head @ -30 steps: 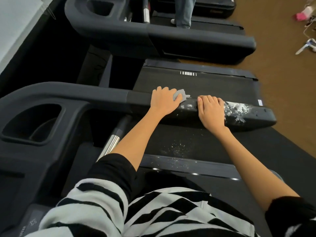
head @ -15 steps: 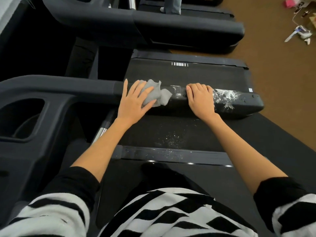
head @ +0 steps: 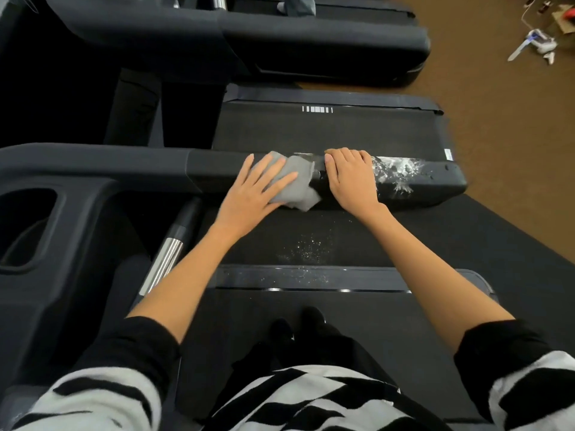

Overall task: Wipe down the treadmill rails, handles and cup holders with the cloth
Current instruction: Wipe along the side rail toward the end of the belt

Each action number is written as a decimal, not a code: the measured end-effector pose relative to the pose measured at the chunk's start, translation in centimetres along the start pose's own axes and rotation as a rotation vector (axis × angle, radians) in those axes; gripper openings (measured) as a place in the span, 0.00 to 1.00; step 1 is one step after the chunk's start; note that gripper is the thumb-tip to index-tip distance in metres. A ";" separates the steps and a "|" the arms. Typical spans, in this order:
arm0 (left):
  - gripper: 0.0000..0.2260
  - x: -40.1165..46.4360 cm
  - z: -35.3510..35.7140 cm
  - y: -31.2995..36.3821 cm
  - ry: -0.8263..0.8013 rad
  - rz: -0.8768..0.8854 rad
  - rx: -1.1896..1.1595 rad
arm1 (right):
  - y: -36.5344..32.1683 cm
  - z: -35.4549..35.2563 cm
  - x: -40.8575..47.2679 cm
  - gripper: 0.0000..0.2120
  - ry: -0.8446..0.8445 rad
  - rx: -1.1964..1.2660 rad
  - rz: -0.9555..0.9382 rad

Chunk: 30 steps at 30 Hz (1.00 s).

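Observation:
A dark treadmill side rail runs left to right across the middle of the view. My left hand presses a grey cloth flat against the rail with straight, spread fingers. Just to its right, my right hand grips the rail with its fingers curled over the top edge. White powdery residue covers the rail's right end beyond my right hand. A cup holder recess sits in the console at the far left.
White specks lie on the treadmill belt below the rail. A chrome handle bar slants down left of my left arm. A second treadmill stands behind, with someone's legs on it. Loose items lie on the brown floor.
My left hand went from curled over the rail to flat with spread fingers on the cloth, which is now unfolded. The cloth slid right toward my right hand, which kept its grip.

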State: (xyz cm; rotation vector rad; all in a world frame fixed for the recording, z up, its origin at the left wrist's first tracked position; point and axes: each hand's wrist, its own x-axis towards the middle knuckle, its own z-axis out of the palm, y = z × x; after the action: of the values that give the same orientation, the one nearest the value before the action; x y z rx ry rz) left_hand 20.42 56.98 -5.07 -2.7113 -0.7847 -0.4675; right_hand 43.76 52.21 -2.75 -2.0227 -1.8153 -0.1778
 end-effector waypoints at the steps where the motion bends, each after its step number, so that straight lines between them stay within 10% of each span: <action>1: 0.25 -0.8 0.0 -0.6 -0.010 0.008 0.034 | 0.1 0.0 0.0 0.17 -0.010 0.009 0.001; 10: 0.23 1.6 0.7 4.7 0.061 -0.411 -0.071 | 1.7 -1.3 0.6 0.18 -0.182 0.044 -0.046; 19: 0.24 0.3 -0.2 2.5 -0.002 -0.225 -0.004 | 2.9 -1.0 -0.1 0.19 -0.080 0.033 -0.079; 30: 0.16 5.3 -2.7 1.7 0.050 -0.654 -0.252 | 2.9 -0.4 -0.3 0.20 -0.011 -0.008 -0.071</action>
State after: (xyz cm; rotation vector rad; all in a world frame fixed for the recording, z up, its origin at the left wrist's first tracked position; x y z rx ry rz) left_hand 24.94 57.13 -0.92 -2.5858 -1.7047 -0.8108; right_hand 46.57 51.61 -3.16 -1.9694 -1.8979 -0.1956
